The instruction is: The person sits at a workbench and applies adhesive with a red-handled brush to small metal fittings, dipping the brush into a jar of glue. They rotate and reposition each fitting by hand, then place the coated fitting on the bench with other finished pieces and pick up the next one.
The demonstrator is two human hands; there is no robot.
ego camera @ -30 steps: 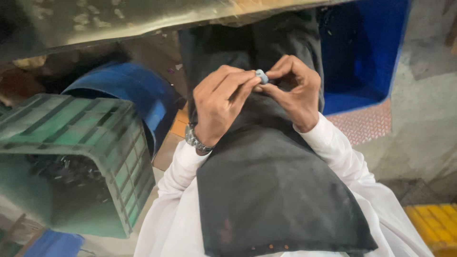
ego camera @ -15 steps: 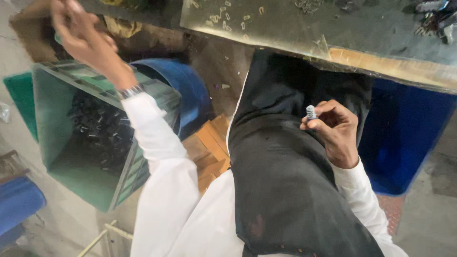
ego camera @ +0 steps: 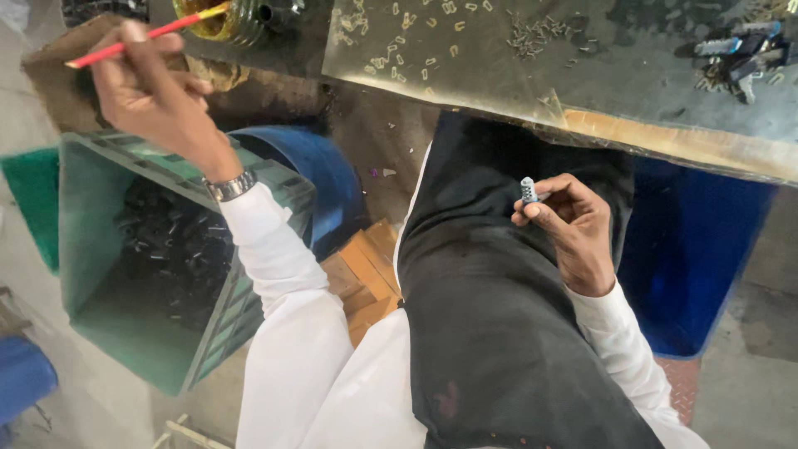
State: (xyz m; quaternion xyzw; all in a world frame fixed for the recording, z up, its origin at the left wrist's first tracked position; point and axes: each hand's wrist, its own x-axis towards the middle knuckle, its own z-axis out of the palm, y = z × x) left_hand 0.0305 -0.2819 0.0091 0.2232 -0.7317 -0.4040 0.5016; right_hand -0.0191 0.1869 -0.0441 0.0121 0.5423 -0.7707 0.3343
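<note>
My left hand (ego camera: 154, 96) is raised at the upper left and grips a thin red stick (ego camera: 145, 35) whose yellow tip reaches into a small jar of yellow stuff (ego camera: 220, 18) on the bench edge. A metal watch (ego camera: 230, 186) sits on that wrist. My right hand (ego camera: 573, 224) is held over my dark apron (ego camera: 499, 333), pinching a small grey ribbed part (ego camera: 529, 189) upright between thumb and fingers.
A metal worktop (ego camera: 582, 75) strewn with small clips and pins runs across the top. A green crate (ego camera: 150, 249) of dark parts stands at the left, next to a blue drum (ego camera: 320, 175). A blue bin (ego camera: 706, 249) stands at the right, wooden blocks (ego camera: 366, 274) below.
The hands were together on the small part over the apron; the left hand went up and left, and now holds the red stick at the jar. The right hand keeps the part.
</note>
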